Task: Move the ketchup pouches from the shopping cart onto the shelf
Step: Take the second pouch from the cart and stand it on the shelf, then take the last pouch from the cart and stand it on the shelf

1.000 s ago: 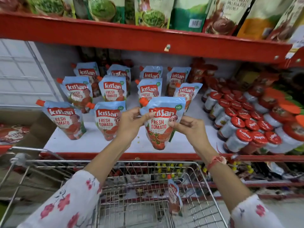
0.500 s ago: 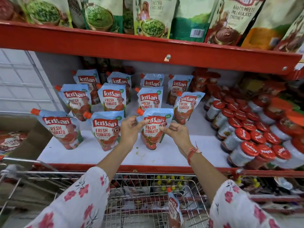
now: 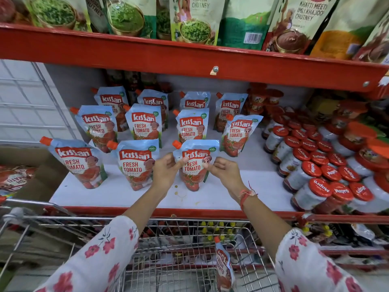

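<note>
A blue-and-red ketchup pouch (image 3: 194, 165) with an orange cap stands upright on the white shelf (image 3: 214, 199), third in the front row. My left hand (image 3: 166, 172) pinches its left edge and my right hand (image 3: 226, 172) pinches its right edge. Several matching ketchup pouches (image 3: 136, 163) stand in rows to the left and behind it. One more ketchup pouch (image 3: 224, 268) leans against the front wall inside the wire shopping cart (image 3: 168, 249) below.
Rows of red-lidded jars (image 3: 320, 175) fill the shelf's right side. A red upper shelf rail (image 3: 189, 57) carries chutney packs (image 3: 195, 20) overhead. A cardboard box (image 3: 31, 175) sits at the left, beside a white wire side panel (image 3: 27, 106).
Both hands have carried the pouch forward and down onto the shelf, setting it upright in the front row. The camera has moved closer to the shelf.
</note>
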